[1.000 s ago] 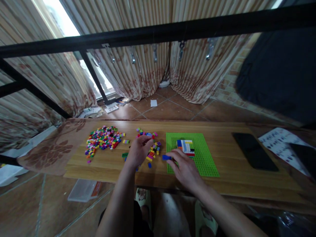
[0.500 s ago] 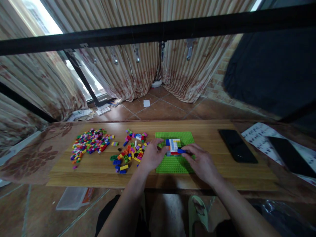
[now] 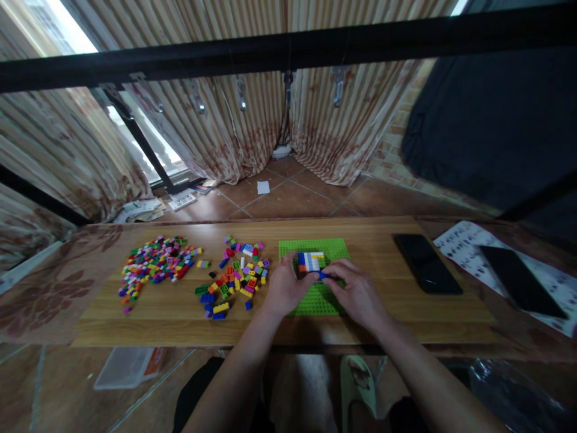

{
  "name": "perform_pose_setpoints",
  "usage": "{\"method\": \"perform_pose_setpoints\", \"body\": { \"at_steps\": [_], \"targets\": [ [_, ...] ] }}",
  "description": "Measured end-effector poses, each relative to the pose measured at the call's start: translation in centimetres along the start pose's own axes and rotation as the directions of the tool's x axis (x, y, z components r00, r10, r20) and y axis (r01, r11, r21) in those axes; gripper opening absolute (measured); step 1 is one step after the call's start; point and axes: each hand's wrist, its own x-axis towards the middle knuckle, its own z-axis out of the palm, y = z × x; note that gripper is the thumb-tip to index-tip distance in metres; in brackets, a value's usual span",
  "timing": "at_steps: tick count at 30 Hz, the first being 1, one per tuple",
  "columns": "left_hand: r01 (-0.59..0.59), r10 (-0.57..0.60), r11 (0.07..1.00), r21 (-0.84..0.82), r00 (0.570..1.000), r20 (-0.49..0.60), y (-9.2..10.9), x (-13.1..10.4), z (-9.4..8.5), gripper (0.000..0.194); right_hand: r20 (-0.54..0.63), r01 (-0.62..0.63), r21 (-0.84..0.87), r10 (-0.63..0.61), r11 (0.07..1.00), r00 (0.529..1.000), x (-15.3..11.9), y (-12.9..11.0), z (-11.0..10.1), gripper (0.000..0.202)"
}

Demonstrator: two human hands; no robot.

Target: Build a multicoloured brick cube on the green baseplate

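A small block of toy bricks (image 3: 310, 261), with white, blue, orange and yellow studs on top, stands on a green baseplate (image 3: 336, 248). My left hand (image 3: 288, 284) curls round its left side, the thumb along the front edge. Between the thumb and fingers of my right hand (image 3: 356, 291) is a blue brick (image 3: 323, 275), held against the front right edge of the block. The two hands nearly meet there, and they hide the lower front of the block.
Left of the baseplate lie scattered larger bricks (image 3: 234, 279), and farther left a heap of small mixed bricks (image 3: 157, 258). A black phone (image 3: 426, 263) rests on the wooden board (image 3: 378, 231) at right. Beyond it are a printed sheet (image 3: 460, 237) and another dark flat device (image 3: 523, 279).
My right hand has brought the blue brick leftward to the block's front edge. My left thumb has moved right along the front, closer to it. The view has shifted slightly.
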Motion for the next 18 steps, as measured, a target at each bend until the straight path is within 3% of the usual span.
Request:
{"method": "perform_pose_setpoints", "body": {
  "at_steps": [4,7,9,12,18],
  "targets": [
    [0.049,-0.049,0.998,-0.044,0.999,-0.012,0.2,0.2,0.3,0.062,-0.026,-0.038,0.044,0.039,0.998,0.999,0.1,-0.1,-0.1,0.012],
    [0.088,-0.089,0.994,-0.061,0.996,-0.018,0.4,0.3,0.3,0.058,-0.096,-0.134,0.103,0.144,0.986,0.985,0.3,0.5,-0.1,0.019],
    [0.119,-0.120,0.992,-0.031,0.992,-0.034,0.6,0.4,0.4,0.060,-0.112,-0.236,0.166,0.256,0.957,0.960,0.5,1.1,0.1,0.026],
    [0.154,-0.154,0.988,-0.011,0.986,-0.061,0.8,0.5,0.5,0.063,-0.048,-0.385,0.271,0.412,0.882,0.910,0.7,1.9,0.7,0.035],
    [0.177,-0.181,0.981,-0.075,0.981,-0.062,1.2,0.7,0.7,0.055,-0.001,-0.498,0.374,0.537,0.783,0.844,1.2,2.0,1.6,0.039]
  ]
}}
